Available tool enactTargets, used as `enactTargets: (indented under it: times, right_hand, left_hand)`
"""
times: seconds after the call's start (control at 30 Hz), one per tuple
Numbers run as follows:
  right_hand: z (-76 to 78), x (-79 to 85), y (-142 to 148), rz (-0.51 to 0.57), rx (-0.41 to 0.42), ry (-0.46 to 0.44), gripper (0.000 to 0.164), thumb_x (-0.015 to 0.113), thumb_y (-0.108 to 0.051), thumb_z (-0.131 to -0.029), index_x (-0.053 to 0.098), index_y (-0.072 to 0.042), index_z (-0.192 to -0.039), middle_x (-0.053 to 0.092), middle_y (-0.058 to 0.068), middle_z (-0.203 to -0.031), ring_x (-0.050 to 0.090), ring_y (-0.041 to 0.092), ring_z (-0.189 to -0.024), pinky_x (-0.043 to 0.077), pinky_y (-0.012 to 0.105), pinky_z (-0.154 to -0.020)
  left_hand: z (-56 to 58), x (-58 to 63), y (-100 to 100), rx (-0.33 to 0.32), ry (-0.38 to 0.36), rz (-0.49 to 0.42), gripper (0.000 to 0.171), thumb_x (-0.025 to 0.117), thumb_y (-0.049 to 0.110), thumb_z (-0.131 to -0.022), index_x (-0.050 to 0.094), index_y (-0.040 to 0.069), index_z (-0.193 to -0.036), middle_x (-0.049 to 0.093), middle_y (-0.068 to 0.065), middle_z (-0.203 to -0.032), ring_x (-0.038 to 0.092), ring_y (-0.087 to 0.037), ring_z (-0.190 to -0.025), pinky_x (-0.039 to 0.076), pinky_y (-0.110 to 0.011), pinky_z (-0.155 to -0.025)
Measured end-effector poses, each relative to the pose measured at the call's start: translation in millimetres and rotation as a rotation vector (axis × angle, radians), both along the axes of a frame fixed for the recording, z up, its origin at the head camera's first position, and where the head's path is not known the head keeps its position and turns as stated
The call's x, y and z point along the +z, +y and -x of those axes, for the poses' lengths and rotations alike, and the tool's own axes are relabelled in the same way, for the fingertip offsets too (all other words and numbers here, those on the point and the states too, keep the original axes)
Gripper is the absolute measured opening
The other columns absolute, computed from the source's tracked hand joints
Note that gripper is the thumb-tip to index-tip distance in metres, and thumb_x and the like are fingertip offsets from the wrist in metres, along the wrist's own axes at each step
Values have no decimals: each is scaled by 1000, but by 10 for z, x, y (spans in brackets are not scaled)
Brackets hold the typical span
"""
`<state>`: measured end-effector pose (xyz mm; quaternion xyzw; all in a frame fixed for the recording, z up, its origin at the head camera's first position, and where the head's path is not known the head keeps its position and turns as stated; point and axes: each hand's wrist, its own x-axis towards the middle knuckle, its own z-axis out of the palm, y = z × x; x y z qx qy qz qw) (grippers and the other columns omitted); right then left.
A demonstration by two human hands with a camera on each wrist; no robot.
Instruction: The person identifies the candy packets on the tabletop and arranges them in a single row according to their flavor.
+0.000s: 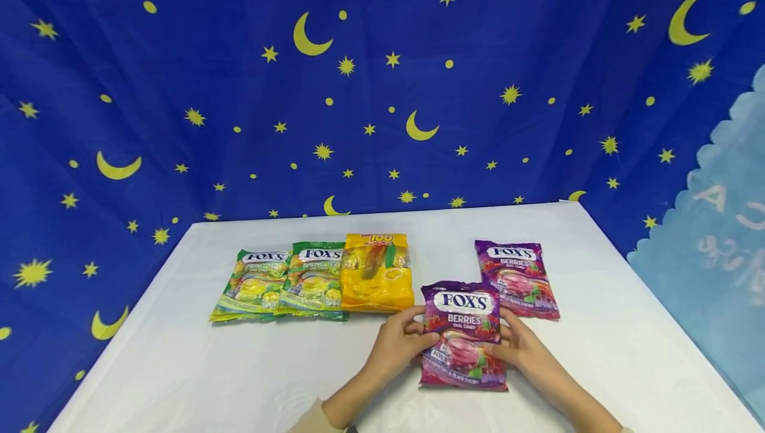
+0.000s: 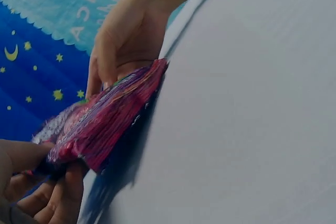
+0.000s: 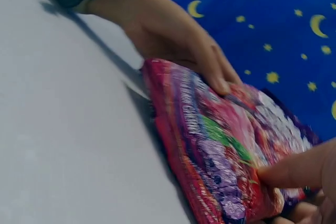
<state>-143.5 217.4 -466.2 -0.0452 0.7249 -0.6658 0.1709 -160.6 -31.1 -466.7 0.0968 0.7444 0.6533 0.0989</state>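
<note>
Both hands grip a purple bag of Fox's Berries candy (image 1: pixel 463 327) by its two sides, near the front of the table. My left hand (image 1: pixel 397 346) has its thumb on the bag's face and its fingers at the side and behind. On the opposite side, my right hand (image 1: pixel 526 353) pinches the bag the same way, its thumb (image 3: pixel 294 171) pressing the printed front. A shadow lies beneath the bag in the left wrist view; whether its lower edge touches the table cannot be told. Just behind, to the right, lies a second purple Berries bag (image 1: pixel 520 280).
Left of the hands, a yellow bag of gummy candy (image 1: pixel 376 273) stands beside two green Fox's Spring Tea bags (image 1: pixel 313 280) (image 1: pixel 254 283), which overlap slightly. All are on a white-covered table (image 1: pixel 239 380). A blue cloth with moons and stars (image 1: pixel 370 87) hangs behind.
</note>
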Motion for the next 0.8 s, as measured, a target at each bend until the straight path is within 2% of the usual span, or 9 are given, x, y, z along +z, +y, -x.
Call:
enactTargets:
  times: [0.1, 0.2, 0.3, 0.4, 0.53, 0.67, 0.73, 0.8]
  right_hand:
    - [44, 28, 12, -13, 4, 26, 78, 66, -13, -90, 16, 3, -148, 46, 32, -136, 58, 35, -114, 51, 34, -89]
    - [109, 83, -1, -45, -2, 65, 79, 66, -7, -88, 15, 9, -147, 46, 34, -134, 56, 38, -115, 51, 34, -90]
    - [180, 158, -19, -127, -21, 85, 82, 66, -6, -87, 13, 13, -146, 45, 35, -135, 53, 41, -119, 46, 40, -96]
    - [255, 229, -28, -205, -29, 85, 87, 67, -9, -87, 8, 15, -146, 43, 34, -137, 51, 41, -121, 42, 44, -100]
    - [361, 299, -35, -241, -35, 84, 89, 66, -8, -88, 4, 13, -148, 47, 33, -133, 57, 36, -110, 49, 40, -92]
    - [463, 347, -54, -292, -56, 100, 87, 67, -9, -88, 8, 11, -149, 47, 33, -130, 58, 29, -98, 52, 36, -81]
    - [514, 366, -67, -308, -69, 115, 86, 67, -10, -88, 10, 11, -149, 45, 33, -133, 58, 26, -98, 51, 35, -81]
    - [577, 388, -85, -286, -78, 114, 83, 66, -9, -88, 13, 9, -150, 47, 31, -133, 59, 27, -95, 51, 33, -78]
  left_hand:
    - [22, 28, 13, -24, 87, 83, 50, 74, 12, -85, 56, 1, -130, 66, 0, -76, 50, -6, -57, 41, -17, -48]
    - [63, 92, 5, -37, 165, 175, 51, 75, 12, -84, 56, 0, -130, 65, 2, -79, 52, -5, -59, 44, -18, -53]
    - [131, 180, 8, -39, 215, 268, 50, 77, 12, -83, 59, 1, -128, 64, 3, -82, 55, -5, -63, 48, -20, -57]
    - [207, 282, 13, -35, 228, 337, 47, 78, 13, -82, 62, 4, -125, 63, 3, -82, 54, -7, -62, 48, -22, -54]
    - [316, 383, 35, -11, 251, 401, 44, 79, 14, -81, 65, 5, -123, 65, 1, -82, 53, -9, -61, 47, -22, -54]
    - [415, 438, 64, 20, 303, 448, 42, 80, 13, -80, 67, 4, -120, 68, -3, -81, 56, -9, -65, 48, -21, -57]
    - [461, 469, 71, 38, 321, 473, 41, 80, 13, -80, 68, 4, -119, 69, -4, -82, 57, -10, -67, 49, -21, -57]
    - [510, 507, 72, 58, 331, 495, 42, 80, 14, -80, 67, 4, -120, 69, -5, -83, 59, -11, -68, 49, -22, -57]
